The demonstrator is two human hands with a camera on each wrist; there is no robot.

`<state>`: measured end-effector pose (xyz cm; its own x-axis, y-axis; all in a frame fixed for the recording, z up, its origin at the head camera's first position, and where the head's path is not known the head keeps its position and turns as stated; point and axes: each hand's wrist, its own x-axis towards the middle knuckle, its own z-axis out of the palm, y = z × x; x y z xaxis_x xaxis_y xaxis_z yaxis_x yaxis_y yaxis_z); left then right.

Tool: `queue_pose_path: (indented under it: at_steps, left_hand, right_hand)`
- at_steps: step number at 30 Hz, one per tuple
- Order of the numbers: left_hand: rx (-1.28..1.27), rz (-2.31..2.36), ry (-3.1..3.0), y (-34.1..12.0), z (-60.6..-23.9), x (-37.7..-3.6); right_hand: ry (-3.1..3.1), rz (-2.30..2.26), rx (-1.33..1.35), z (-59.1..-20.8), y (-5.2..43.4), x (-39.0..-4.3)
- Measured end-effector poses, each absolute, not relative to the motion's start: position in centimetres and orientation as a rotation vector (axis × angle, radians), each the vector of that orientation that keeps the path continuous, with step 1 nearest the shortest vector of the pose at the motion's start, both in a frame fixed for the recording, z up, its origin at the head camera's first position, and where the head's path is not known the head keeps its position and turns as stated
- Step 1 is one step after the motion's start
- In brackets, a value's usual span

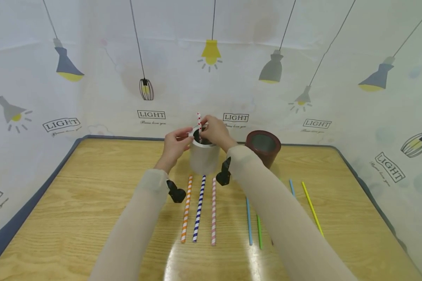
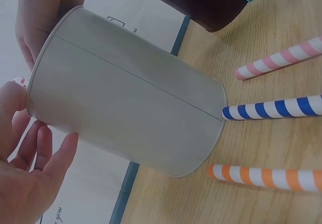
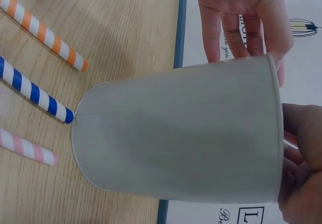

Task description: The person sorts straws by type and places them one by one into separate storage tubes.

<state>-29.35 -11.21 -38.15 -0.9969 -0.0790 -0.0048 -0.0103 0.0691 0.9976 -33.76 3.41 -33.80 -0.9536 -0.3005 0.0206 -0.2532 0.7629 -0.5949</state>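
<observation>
Two hands meet over a grey paper cup [image 1: 204, 158] that stands upright near the far edge of the wooden table [image 1: 74, 218], about midway along it. Her, or his, left hand [image 1: 174, 145] touches the cup's rim with the fingertips, fingers fairly straight, not wrapped round it. At the cup's mouth the right hand [image 1: 215, 132] pinches a red-and-white dotted straw [image 1: 199, 121], which stands upright with its lower end inside the cup. Just right of it sits a dark brown cup [image 1: 263, 146] (also upright). On the near side lie three striped straws side by side: orange [image 1: 186, 209], blue [image 1: 199, 208] and pink [image 1: 213, 210]. Further right lie plain straws, blue [image 1: 248, 221], green [image 1: 259, 231] and yellow [image 1: 312, 207].
</observation>
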Motion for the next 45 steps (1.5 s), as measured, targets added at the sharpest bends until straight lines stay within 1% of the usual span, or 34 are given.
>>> queue_pose_path:
  at_steps: [14,28,37,45]
  left_hand:
    - [0.068,-2.120,-2.225,-10.8,-38.4,-29.1]
    - [0.085,-2.117,-2.218,-11.0,-38.5,-28.9]
    - [0.102,-2.114,-2.243,-11.0,-38.4,-29.1]
    - [0.086,-2.120,-2.235,-10.9,-38.3,-29.3]
  right_hand:
    - [2.598,-1.336,-0.374,-32.3,5.0,-32.6]
    - [2.493,-1.392,-0.352,-31.5,7.7,-32.3]
    - [2.438,-1.383,-0.389,-30.8,9.4,-30.8]
    - [2.358,-1.421,-0.438,-32.2,10.5,-29.3]
